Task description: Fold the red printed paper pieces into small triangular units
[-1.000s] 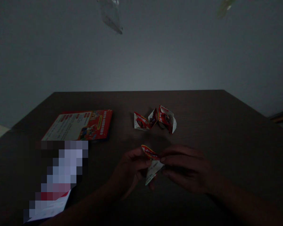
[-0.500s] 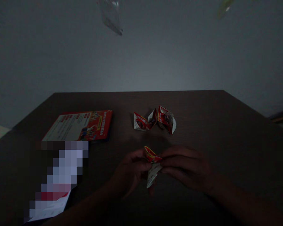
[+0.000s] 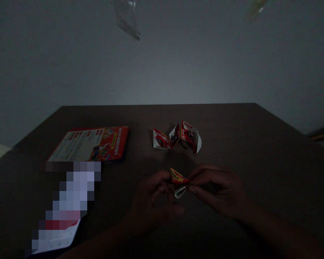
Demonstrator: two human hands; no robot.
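The right hand is pinching the folded printed paper by its right end; the left hand is hovering open beside it. Probably light and crushable, it's favouring fold-edge holds.

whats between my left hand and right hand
The head view shows folded red and white paper between the left hand and right hand, which pinches it.

Things are spread across the table.
The folded paper is placed behind the held paper piece, the booklet left of both, and a partly obscured item before the booklet.
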